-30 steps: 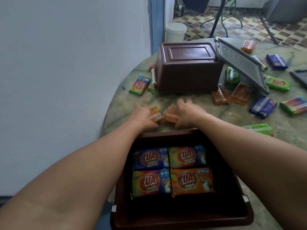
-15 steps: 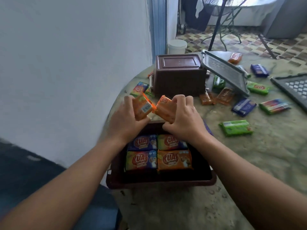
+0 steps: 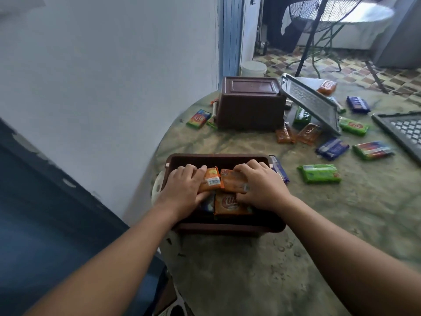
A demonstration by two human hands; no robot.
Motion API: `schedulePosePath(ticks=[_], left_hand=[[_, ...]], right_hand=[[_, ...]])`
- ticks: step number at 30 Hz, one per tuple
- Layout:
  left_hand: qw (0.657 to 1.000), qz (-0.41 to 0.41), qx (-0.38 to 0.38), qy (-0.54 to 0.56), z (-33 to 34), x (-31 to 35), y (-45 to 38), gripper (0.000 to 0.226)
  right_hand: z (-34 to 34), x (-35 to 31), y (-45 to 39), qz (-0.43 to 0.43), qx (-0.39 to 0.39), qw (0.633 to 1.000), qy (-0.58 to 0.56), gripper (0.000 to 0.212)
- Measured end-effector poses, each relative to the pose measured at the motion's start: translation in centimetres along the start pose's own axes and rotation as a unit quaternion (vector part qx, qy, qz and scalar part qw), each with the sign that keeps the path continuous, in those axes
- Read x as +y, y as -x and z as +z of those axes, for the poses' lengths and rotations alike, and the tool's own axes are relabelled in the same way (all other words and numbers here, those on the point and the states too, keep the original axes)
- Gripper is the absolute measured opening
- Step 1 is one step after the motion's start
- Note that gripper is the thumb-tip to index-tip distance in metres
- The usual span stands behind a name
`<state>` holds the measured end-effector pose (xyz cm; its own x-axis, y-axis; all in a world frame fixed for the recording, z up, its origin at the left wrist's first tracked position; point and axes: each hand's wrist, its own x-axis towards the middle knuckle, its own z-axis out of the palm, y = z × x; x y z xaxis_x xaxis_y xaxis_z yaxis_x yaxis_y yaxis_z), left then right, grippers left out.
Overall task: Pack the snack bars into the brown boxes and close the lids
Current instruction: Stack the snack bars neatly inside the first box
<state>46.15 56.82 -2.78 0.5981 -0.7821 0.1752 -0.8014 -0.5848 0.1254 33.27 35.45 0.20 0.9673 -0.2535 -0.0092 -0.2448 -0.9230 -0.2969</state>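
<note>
The left hand (image 3: 184,190) pinches one orange snack bar (image 3: 210,180) and the right hand (image 3: 259,188) another (image 3: 232,181), both over the open brown plastic box (image 3: 216,159), maybe touching the bars below.

A pale, plain wall (image 3: 109,71) is filling the left side, with a dark blue band (image 3: 45,201) running along its foot. Beside it a blue door frame (image 3: 230,35) is opening onto a farther room — its floor (image 3: 355,74) is showing a brown and yellow chequered tile pattern. A standing fan (image 3: 319,17) on a dark pole is rising there, bright daylight is washing over a white surface (image 3: 355,14) behind it, and a white bucket (image 3: 253,69) is sitting by the doorway. The round table (image 3: 296,258) is wearing a mottled green, worn top.
</note>
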Motion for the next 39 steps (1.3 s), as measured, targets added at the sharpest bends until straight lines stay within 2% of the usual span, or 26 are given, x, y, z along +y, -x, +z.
schedulePosePath(ticks=[6,12,14,16,18,21,24,26,27,29,32,35,39], left_hand=[[0.998,0.003,0.054,0.037,0.2,-0.2,0.1,0.057],[0.978,-0.006,0.155,0.140,-1.3,0.6,0.6,0.027],[0.977,-0.006,0.156,0.144,-1.5,0.4,0.6,0.021],[0.984,-0.004,0.087,0.155,-2.0,0.1,0.2,0.022],[0.987,0.006,-0.027,0.157,-2.9,-0.5,-1.0,0.023],[0.974,0.020,-0.167,0.152,-4.9,-1.4,-3.2,0.026],[0.948,0.003,-0.262,0.183,-5.3,-2.0,-4.8,0.031],[0.948,0.001,-0.280,0.151,-4.4,-2.4,-5.4,0.039],[0.958,0.005,-0.261,0.121,-3.9,-2.7,-5.5,0.044],[0.982,0.020,-0.177,0.062,-3.0,-3.3,-5.2,0.051],[0.993,0.042,-0.082,0.078,-2.4,-3.6,-3.3,0.060],[0.996,0.049,-0.049,0.060,-1.5,-3.8,-1.6,0.066],[0.998,0.046,-0.038,0.038,-1.3,-3.5,-1.9,0.060]], right_hand=[[0.2,-0.4,-0.2,0.019,-0.005,0.999,0.037,0.077],[0.5,-0.5,-0.1,0.028,0.001,0.998,0.051,0.079],[0.5,-0.5,-0.2,0.030,-0.004,0.998,0.061,0.080],[0.6,-0.5,-0.1,0.031,-0.005,0.997,0.063,0.080],[0.7,-0.4,-0.1,0.031,-0.005,0.998,0.063,0.081],[0.7,-0.4,-0.2,0.028,-0.001,0.997,0.066,0.081],[0.7,-0.4,-0.2,0.031,0.001,0.998,0.063,0.080],[0.8,-0.3,-0.3,0.030,0.006,0.998,0.061,0.080],[0.8,-0.2,-0.3,0.030,0.006,0.998,0.058,0.080],[0.9,-0.1,-0.3,0.030,0.007,0.998,0.053,0.081],[0.9,0.0,-0.4,0.027,0.008,0.998,0.048,0.080],[0.9,0.1,-0.3,0.024,0.009,0.999,0.041,0.077],[0.8,-0.1,-0.3,0.018,0.015,0.999,0.034,0.068]])
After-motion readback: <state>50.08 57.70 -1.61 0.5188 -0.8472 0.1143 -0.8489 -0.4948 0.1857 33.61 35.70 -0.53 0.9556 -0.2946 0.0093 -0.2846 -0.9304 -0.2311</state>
